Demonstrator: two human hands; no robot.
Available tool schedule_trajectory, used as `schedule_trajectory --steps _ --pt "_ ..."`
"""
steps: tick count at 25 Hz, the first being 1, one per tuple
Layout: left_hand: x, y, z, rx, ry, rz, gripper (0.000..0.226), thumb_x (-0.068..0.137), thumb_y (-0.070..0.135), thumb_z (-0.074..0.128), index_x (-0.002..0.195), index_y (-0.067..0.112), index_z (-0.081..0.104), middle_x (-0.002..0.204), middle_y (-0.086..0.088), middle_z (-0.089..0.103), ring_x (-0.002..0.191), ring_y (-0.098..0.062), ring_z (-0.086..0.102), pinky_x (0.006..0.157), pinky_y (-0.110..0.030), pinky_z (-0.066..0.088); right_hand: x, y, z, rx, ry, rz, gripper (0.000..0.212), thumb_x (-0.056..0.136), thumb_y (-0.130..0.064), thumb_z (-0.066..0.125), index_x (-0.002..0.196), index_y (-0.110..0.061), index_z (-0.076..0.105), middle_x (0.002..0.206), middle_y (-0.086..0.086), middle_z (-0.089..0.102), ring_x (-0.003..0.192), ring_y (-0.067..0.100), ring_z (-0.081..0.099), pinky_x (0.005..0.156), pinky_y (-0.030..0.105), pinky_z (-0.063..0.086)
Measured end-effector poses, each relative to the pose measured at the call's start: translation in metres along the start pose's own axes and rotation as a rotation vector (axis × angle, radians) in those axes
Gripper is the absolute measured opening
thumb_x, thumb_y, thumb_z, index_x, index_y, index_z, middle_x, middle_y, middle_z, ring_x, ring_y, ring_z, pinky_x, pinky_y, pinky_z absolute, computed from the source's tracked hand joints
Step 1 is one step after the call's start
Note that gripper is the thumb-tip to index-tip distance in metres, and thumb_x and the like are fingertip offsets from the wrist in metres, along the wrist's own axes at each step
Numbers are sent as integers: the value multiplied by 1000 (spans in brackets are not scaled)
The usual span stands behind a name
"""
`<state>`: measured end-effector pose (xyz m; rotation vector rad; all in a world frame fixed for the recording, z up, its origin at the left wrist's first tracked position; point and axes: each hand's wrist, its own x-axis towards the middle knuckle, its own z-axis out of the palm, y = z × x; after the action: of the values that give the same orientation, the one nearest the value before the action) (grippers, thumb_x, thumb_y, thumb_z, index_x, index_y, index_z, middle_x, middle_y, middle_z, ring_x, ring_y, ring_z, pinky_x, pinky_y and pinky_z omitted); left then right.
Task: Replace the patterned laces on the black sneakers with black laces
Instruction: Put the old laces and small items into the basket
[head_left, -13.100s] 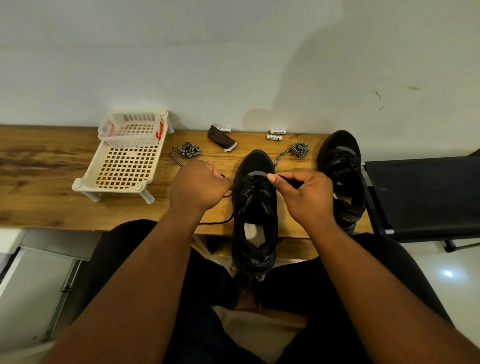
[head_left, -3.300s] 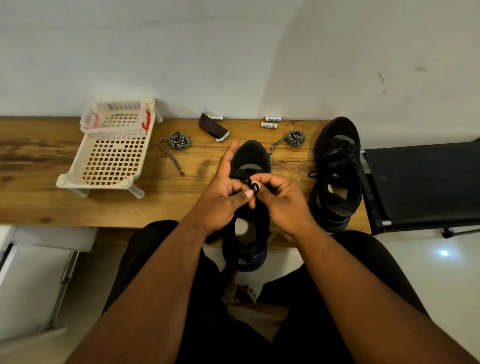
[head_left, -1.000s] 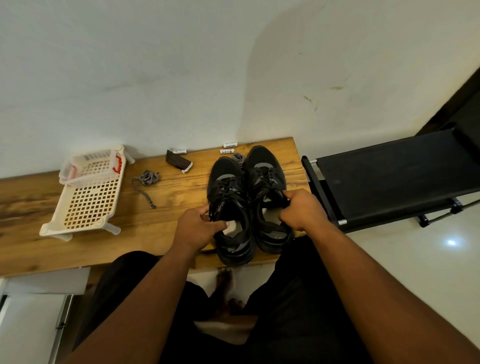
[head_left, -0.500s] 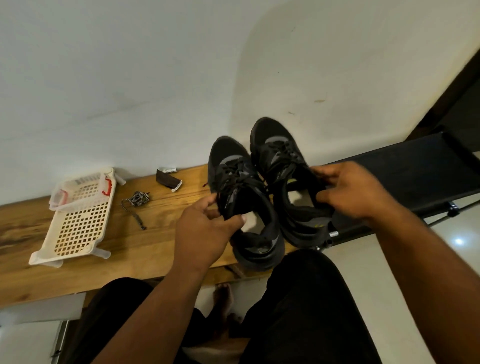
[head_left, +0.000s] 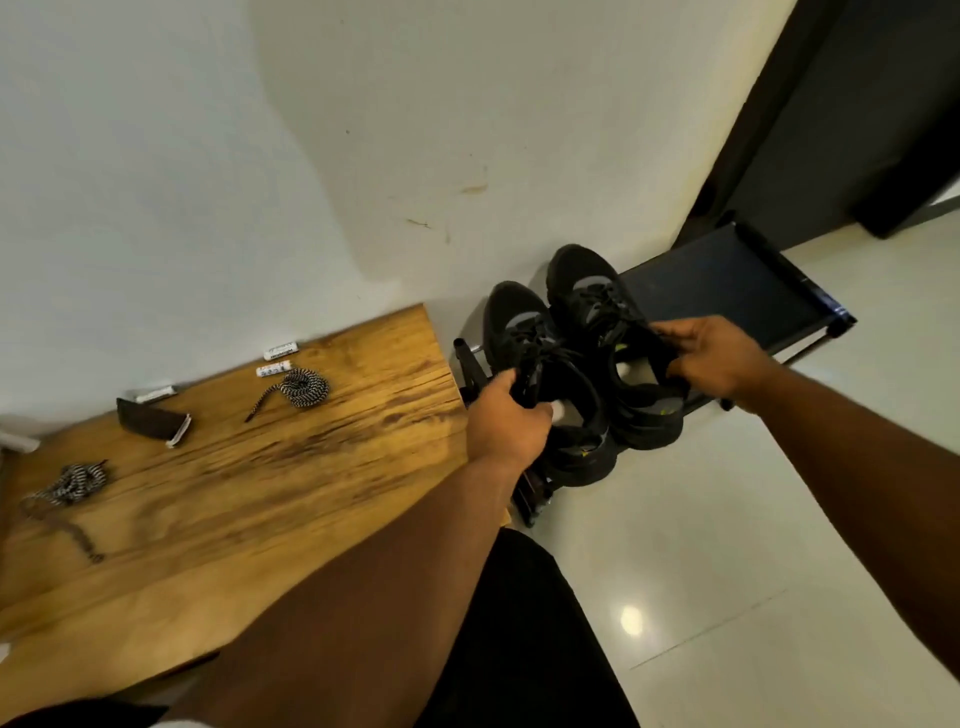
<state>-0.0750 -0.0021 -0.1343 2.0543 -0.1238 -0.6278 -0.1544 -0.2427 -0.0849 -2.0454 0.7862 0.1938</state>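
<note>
Clearly the lacing itself looks finished, and what remains is putting the pair away. Taking the wooden, amber-grained bench (head_left: 260, 467) as the landmark and moving from its left end: a loose black-and-white patterned lace (head_left: 67, 486) lies crumpled near the left edge of the bench top, with one end trailing toward the front. Further right, toward the back of the bench, sits a small dark brown flat pouch with a pale end (head_left: 151, 418), with small white cylindrical items (head_left: 279, 351) close to the wall. A second coiled black-and-white patterned lace (head_left: 302, 388) rests near the bench's right rear corner. Both patterned laces are off the shoes, so the removal step appears done.

Just past the right end of the bench, the left hand (head_left: 506, 421) grips the collar of the left black low-top sneaker (head_left: 540, 374), fingers curled into its opening. Beside it, touching, is the right black low-top sneaker (head_left: 608, 332), whose collar the right hand (head_left: 711, 356) pinches between thumb and fingers. Dark laces cross both tongues, though the blur hides whether every eyelet is filled or the ends are tied.

Both sneakers are held over the near end of the black low fabric-topped rack (head_left: 727, 280) that stands right of the bench against the wall. I judge only setting them down is left, and perhaps gathering the old laces from the bench.
</note>
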Motion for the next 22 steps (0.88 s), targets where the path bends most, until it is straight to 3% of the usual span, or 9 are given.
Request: schedule_trajectory --steps 4,6,8,10,13,15,17,19,22 --pt "18 -14 18 100 -26 49 54 92 36 74 142 34 55 125 8 70 115 -14 66 96 -34 58 15 17 12 -81 1 6 65 86 12 59 127 -38 68 107 0 74 101 25 70 90 41 57" --pt "22 -16 9 73 -104 59 54 92 37 75 143 32 56 128 8 69 116 -11 64 94 -25 53 21 16 13 -207 -49 17 48 91 5 60 125 -28 69 100 0 71 95 24 67 85 39 55" --pt "26 -18 -12 73 -204 47 57 91 38 77 144 26 58 136 2 66 125 -15 61 100 -27 50 22 4 10 -403 -47 69 29 94 -6 62 118 -19 69 90 2 66 82 23 63 75 36 50" --pt "27 -21 -53 30 -166 45 56 85 40 79 135 20 64 126 -5 70 117 -22 67 99 -41 56 17 -27 16 -521 201 8 32 91 -20 61 121 -12 69 96 11 70 86 34 65 82 41 52" --pt "26 -36 -140 -30 -14 54 36 86 31 80 117 12 73 101 -2 75 83 -16 76 73 -37 64 8 -96 61 -370 457 -274 42 84 -30 55 118 -10 73 108 17 75 101 39 70 98 40 53" --pt "24 -56 -203 -11 100 56 28 85 33 82 108 19 76 98 0 77 85 -17 76 78 -43 64 16 -145 116 -230 353 -345 33 86 -26 60 111 -14 76 102 8 77 95 26 72 97 33 55" --pt "22 -89 -263 8 211 24 23 79 40 82 96 25 77 91 2 77 82 -17 74 82 -46 63 30 -190 185 -146 192 -331 24 82 -28 66 101 -21 80 90 -1 75 90 19 73 94 36 59" --pt "16 -124 -316 155 317 -22 21 86 40 77 96 22 78 93 1 78 81 -15 70 82 -35 60 40 -221 252 -103 52 -287 14 81 -28 70 90 -24 80 85 -2 75 90 21 74 91 40 61" --pt "-8 -168 -381 317 524 -186 24 95 39 62 95 20 77 90 5 75 75 -9 65 67 -21 50 41 -242 326 -267 -9 -304 21 90 -32 66 95 -18 81 102 4 79 103 24 72 94 30 54"
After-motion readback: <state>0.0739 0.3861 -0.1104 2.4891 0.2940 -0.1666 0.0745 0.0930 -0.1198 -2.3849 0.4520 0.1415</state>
